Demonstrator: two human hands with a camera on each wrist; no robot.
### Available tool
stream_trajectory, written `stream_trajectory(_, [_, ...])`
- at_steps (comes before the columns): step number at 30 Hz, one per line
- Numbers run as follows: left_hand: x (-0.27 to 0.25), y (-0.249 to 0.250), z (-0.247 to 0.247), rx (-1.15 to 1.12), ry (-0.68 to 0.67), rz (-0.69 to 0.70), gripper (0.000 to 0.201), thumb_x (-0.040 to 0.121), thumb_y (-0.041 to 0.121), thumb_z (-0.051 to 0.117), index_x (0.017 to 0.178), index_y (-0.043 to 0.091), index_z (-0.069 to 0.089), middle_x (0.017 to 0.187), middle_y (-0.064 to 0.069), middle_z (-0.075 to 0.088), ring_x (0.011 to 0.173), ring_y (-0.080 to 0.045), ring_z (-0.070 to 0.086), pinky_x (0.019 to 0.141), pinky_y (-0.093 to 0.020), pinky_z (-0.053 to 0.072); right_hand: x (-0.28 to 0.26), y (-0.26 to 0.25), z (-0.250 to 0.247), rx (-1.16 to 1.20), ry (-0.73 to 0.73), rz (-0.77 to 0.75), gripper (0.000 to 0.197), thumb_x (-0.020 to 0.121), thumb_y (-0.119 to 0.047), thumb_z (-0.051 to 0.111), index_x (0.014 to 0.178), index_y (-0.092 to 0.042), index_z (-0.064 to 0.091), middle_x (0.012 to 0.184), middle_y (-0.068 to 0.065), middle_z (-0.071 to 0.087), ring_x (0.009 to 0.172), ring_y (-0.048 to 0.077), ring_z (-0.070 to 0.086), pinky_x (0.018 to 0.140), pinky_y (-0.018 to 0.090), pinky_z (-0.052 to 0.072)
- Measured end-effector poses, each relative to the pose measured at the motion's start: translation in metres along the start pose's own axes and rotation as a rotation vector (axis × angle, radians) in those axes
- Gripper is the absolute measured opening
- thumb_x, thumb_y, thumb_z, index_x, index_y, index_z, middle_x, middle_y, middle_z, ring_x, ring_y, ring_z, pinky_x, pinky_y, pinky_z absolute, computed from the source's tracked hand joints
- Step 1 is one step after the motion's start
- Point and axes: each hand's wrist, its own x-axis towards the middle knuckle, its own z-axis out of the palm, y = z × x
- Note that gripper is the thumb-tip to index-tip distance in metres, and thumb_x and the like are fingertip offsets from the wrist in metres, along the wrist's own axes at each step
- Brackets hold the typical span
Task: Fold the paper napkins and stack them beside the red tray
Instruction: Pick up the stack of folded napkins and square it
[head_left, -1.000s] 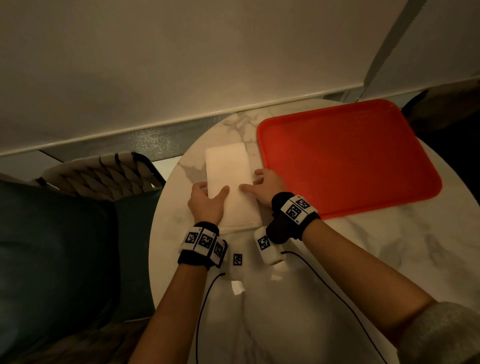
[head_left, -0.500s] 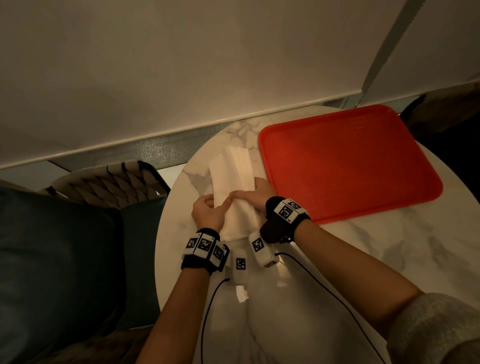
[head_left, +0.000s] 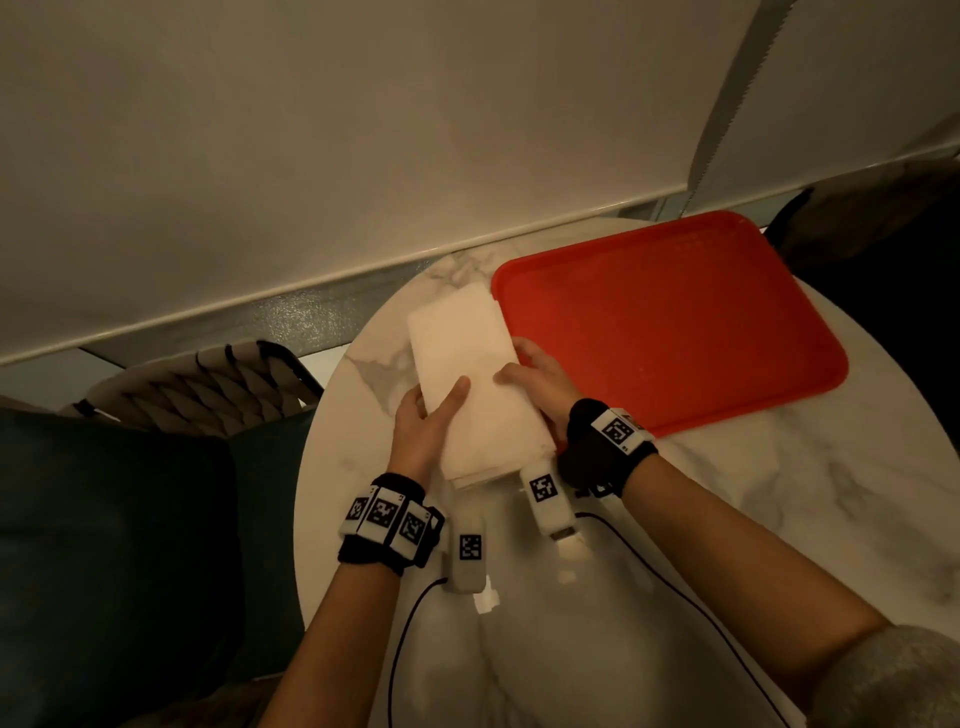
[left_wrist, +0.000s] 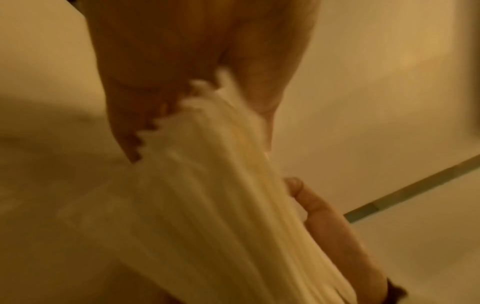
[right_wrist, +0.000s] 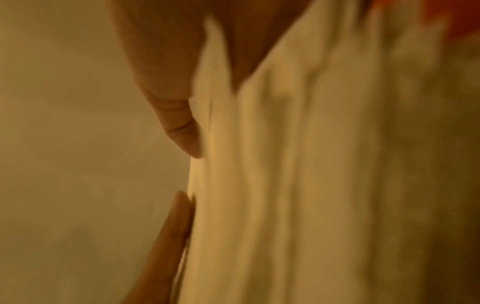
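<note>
Head view had both hands on the stack of napkins (head_left: 475, 387), which sat just left of the red tray (head_left: 670, 322) on the marble table (head_left: 779, 519), its right edge almost touching the tray's rim. Left hand (head_left: 421, 431) gripped the stack's left edge, thumb on top and fingers tucked underneath. Right hand (head_left: 540, 384) gripped the right edge the same way, squeezed between stack and tray. Left wrist view showed lots of thin white layers (left_wrist: 207, 205) pinched by the thumb (left_wrist: 262, 72), pretty blurry. Right wrist view was blurrier still.
</note>
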Motion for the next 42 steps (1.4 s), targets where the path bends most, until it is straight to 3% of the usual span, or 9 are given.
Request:
stream_trajectory(3, [-0.005,0.015,0.029,-0.045,-0.15,0.027,0.035,0.094,0.034,0.058,0.122,0.012,0.057,0.114,-0.005,0.069,0.102,-0.02,0.068,0.084,-0.036,0.057,-0.005,-0.01,-0.029,-0.006,0.024,-0.032,0.048,0.088,-0.007,0.053,0.134,-0.016,0.045,0.118,0.01,0.062,0.092,0.023,0.062,0.077,0.034,0.052])
stream_trajectory(8, [0.008,0.007,0.076,0.116,-0.238,0.064,0.039,0.098,0.027,0.053,0.132,0.008,0.05,0.125,-0.009,0.063,0.111,-0.023,0.062,0.095,-0.044,0.052,-0.006,-0.005,-0.073,-0.23,0.098,-0.026,0.058,0.094,-0.033,0.055,0.145,-0.022,0.029,0.126,-0.003,0.053,0.108,0.021,0.058,0.091,0.036,0.047])
stream_trajectory(17, [0.031,-0.004,0.11,0.244,-0.185,0.138,0.055,0.094,0.017,0.058,0.144,0.015,0.035,0.134,-0.007,0.056,0.117,-0.019,0.058,0.099,-0.04,0.05,0.016,0.001,-0.106,-0.457,0.145,-0.029,0.078,0.094,-0.033,0.055,0.153,-0.02,0.006,0.158,0.007,0.021,0.14,0.026,0.03,0.114,0.045,0.028])
stream_trajectory(21, [0.03,-0.015,0.109,0.295,-0.211,0.156,0.069,0.09,0.004,0.055,0.15,0.021,0.025,0.137,-0.005,0.054,0.12,-0.018,0.056,0.101,-0.041,0.049,0.016,0.012,-0.112,-0.536,0.154,-0.062,0.079,0.092,-0.027,0.06,0.153,-0.021,0.011,0.157,0.005,0.024,0.14,0.025,0.03,0.111,0.036,0.027])
stream_trajectory(25, [0.027,-0.021,0.112,0.292,-0.209,0.163,0.066,0.088,-0.001,0.053,0.147,0.018,0.032,0.133,-0.003,0.057,0.117,-0.015,0.058,0.102,-0.041,0.048,0.012,0.022,-0.116,-0.456,0.14,-0.102,0.077,0.092,-0.022,0.06,0.153,-0.024,0.014,0.158,-0.001,0.022,0.14,0.02,0.03,0.101,0.025,0.027])
stream_trajectory(34, [0.024,-0.03,0.11,0.386,-0.226,0.195,0.067,0.079,0.014,0.055,0.144,0.019,0.035,0.134,-0.002,0.056,0.12,-0.019,0.055,0.104,-0.046,0.046,0.011,0.036,-0.115,-0.476,0.121,-0.108,0.079,0.09,-0.027,0.062,0.153,-0.027,0.014,0.156,-0.002,0.025,0.138,0.021,0.034,0.111,0.034,0.03])
stream_trajectory(37, [0.019,-0.026,0.114,0.501,-0.18,0.275,0.076,0.082,0.018,0.058,0.15,0.016,0.025,0.146,-0.006,0.043,0.132,-0.021,0.044,0.111,-0.044,0.038,0.009,0.033,-0.117,-0.462,0.147,-0.157,0.078,0.091,-0.021,0.061,0.153,-0.026,0.015,0.157,-0.003,0.024,0.139,0.017,0.031,0.107,0.026,0.026])
stream_trajectory(40, [0.008,-0.024,0.116,0.669,-0.154,0.351,0.079,0.091,0.008,0.056,0.154,0.011,0.008,0.159,-0.012,0.015,0.146,-0.024,0.018,0.119,-0.03,0.015,0.008,0.037,-0.117,-0.526,0.143,-0.221,0.078,0.09,-0.018,0.061,0.152,-0.031,0.016,0.159,-0.003,0.018,0.143,0.016,0.022,0.107,0.023,0.018])
stream_trajectory(42, [0.004,-0.029,0.113,0.817,-0.205,0.427,0.074,0.093,0.008,0.053,0.153,0.011,0.011,0.161,-0.015,0.002,0.148,-0.025,0.006,0.118,-0.028,0.008,0.007,0.044,-0.116,-0.633,0.115,-0.215,0.075,0.091,-0.019,0.061,0.15,-0.037,0.018,0.16,-0.002,0.011,0.146,0.017,0.015,0.104,0.021,0.014])
